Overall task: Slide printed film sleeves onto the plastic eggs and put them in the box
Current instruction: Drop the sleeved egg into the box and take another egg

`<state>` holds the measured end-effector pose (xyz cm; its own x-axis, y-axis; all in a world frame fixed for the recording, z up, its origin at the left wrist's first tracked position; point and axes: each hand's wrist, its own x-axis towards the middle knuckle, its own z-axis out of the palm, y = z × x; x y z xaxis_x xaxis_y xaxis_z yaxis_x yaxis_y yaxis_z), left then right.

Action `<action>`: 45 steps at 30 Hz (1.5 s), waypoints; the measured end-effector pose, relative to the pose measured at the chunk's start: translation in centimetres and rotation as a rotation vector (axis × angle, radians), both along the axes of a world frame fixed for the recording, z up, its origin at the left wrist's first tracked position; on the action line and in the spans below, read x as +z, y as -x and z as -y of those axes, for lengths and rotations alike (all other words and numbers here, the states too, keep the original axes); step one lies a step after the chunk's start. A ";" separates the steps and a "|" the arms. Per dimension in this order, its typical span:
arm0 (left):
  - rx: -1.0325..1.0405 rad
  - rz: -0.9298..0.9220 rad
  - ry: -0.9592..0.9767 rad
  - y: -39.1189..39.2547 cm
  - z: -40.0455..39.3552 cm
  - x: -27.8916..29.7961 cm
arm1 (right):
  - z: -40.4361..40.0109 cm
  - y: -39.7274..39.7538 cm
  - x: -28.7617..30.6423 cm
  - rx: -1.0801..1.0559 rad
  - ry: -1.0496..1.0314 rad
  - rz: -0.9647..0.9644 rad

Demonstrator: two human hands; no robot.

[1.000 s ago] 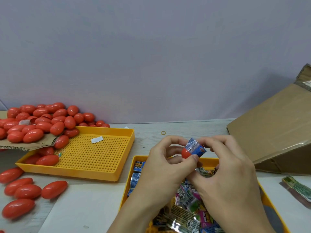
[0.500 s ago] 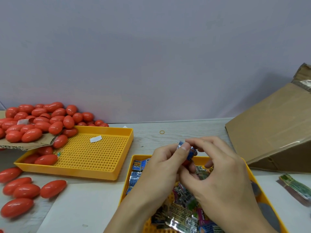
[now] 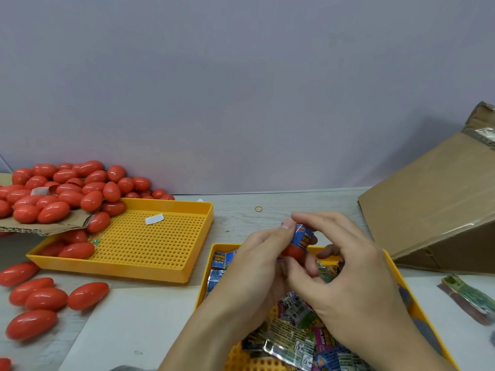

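Above the near yellow tray (image 3: 396,274), both hands meet on one red plastic egg (image 3: 294,251) with a blue printed film sleeve (image 3: 304,236) around its upper half. Left hand (image 3: 257,266) has its grip clamped on the egg, thumb tip pressed against the sleeve's top edge. Right hand (image 3: 348,274) has its grip clamped too, fingers curled over the far side of the sleeve and thumb under the egg's bare red end. Beneath the hands, that tray holds a heap of loose printed sleeves (image 3: 292,341), flat and crinkled. To the left on the table (image 3: 241,220) sits a second yellow perforated tray (image 3: 150,242) with a small white slip (image 3: 154,218) on it and a few eggs at its left end. Behind it, a pile of bare red eggs (image 3: 67,188) rests on a cardboard sheet (image 3: 45,227), and more eggs (image 3: 42,298) lie loose at the near left. A cardboard box (image 3: 439,210) stands tilted at the right, with a small bundle of sleeves (image 3: 468,298) in front of it. A rubber band (image 3: 258,209) lies near the wall.
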<state>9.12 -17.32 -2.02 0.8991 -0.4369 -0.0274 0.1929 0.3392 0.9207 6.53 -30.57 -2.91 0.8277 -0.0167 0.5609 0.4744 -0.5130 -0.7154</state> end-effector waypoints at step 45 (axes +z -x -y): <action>0.182 0.031 -0.142 -0.1 0.4 -0.5 | 0.4 -0.1 -0.1 -0.033 -0.014 -0.066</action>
